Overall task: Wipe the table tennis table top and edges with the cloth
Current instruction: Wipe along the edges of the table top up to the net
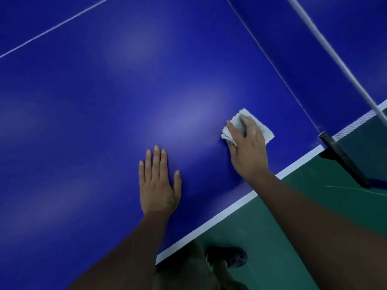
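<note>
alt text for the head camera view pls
A person's right hand holds a white cloth on a blue table tennis table near the net post, while the left hand rests flat beside it. The green floor shows beyond the edge.

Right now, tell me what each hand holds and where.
The right hand grips the cloth across its middle, pressing it on the table. The left hand holds nothing; it lies flat on the table.

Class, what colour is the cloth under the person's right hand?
White, with a greyish tinge. The cloth shows best in the head view.
</note>
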Available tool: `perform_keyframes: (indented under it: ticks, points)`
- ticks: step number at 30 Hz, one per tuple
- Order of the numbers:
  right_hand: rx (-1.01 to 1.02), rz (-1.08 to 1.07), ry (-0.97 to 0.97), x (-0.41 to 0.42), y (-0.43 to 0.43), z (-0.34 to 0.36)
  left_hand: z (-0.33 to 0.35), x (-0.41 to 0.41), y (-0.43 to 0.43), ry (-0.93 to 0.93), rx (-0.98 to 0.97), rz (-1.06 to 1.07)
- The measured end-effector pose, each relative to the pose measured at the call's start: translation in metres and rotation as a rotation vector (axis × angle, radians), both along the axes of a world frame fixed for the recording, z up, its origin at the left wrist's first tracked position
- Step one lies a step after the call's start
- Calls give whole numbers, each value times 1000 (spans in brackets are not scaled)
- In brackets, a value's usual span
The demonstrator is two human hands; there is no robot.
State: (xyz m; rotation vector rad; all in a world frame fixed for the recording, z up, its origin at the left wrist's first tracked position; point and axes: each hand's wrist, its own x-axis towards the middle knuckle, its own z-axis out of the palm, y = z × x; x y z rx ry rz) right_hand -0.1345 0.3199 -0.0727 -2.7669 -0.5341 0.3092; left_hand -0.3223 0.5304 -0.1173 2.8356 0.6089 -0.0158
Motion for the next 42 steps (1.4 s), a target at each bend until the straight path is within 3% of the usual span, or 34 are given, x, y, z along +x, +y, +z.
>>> perform_keyframes:
  ticks: [4, 7, 10, 15, 19, 23, 26, 29, 32, 35, 38, 42]
  points:
    - [12, -40, -1, -20, 25, -20, -2, 0, -1, -43, -9, 10]
    - [18, 250, -33, -59, 47, -26, -1, -1, -1, -50, -8, -4]
    - [148, 547, -89, -121, 37, -35, 2, -1, 0, -41, -9, -4]
    - [23, 768, -12, -178, -45, -25, 2, -1, -2, -69, -27, 6]
    - [-20, 637, -184, -102, -78, -23, 0, -1, -1, -79, -22, 8]
    - [-70, 247, -59, 17, -78, -16, -1, -1, -1, -90, -28, 9]
    - [-64, 15, -87, 52, -50, -19, 0, -1, -2, -87, -14, 9]
    - [-141, 88, -94, 19, -7, -21, 1, -1, -1, -91, -16, 4]
    - [-122, 474, -98, -65, 10, -28, -1, -2, 0, -83, -22, -3]
    - [-17, 656, -89, -137, -16, -26, -3, -2, 1, -83, -25, -2]
    - [-102, 598, 13, -152, -66, -17, -3, -3, 2, -91, -29, 0]
    - [-307, 317, -15, -72, -121, -5, -3, -3, 2, -69, -30, 7]
